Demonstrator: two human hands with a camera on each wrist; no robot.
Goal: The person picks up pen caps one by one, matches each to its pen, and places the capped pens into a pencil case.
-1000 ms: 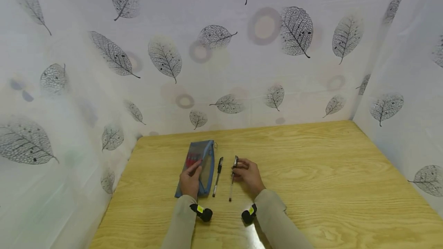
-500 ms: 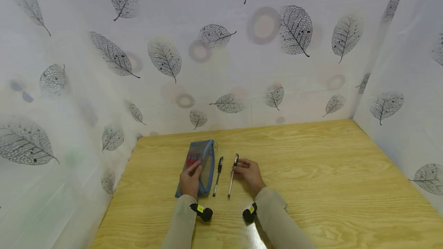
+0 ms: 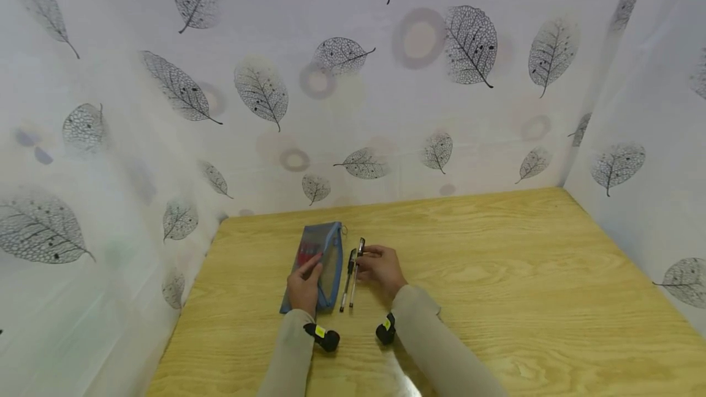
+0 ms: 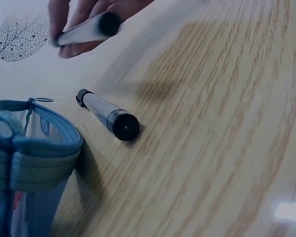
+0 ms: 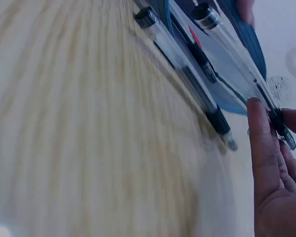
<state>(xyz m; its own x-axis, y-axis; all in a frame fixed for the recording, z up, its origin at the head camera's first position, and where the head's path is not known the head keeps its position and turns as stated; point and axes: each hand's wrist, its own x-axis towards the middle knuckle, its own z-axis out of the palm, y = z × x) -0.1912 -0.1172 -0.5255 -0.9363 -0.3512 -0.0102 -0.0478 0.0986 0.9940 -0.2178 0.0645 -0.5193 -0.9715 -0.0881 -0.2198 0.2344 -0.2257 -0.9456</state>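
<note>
My left hand point(image 3: 302, 290) holds the upper edge of a see-through pencil case point(image 3: 320, 234) with blue trim, and the case's zipped mouth gapes to the right. In the left wrist view its blue rim point(image 4: 47, 148) stands up off the table. My right hand point(image 3: 382, 267) pinches a clear gel pen point(image 5: 237, 49) by its black grip and cap end, tilted above the wood. Just beside it, a second gel pen point(image 5: 182, 64) lies on the table along the case. Through the mouth in the right wrist view show a dark pen and something red.
The wood-grain table point(image 3: 496, 274) stretches away to the right. White leaf-print sheeting point(image 3: 364, 109) walls off its back and both sides. Black wrist cameras with yellow labels sit on both sleeves.
My right hand has carried its pen leftward, from well right of the lying pen to close beside it. My left hand and the pencil case stay put.
</note>
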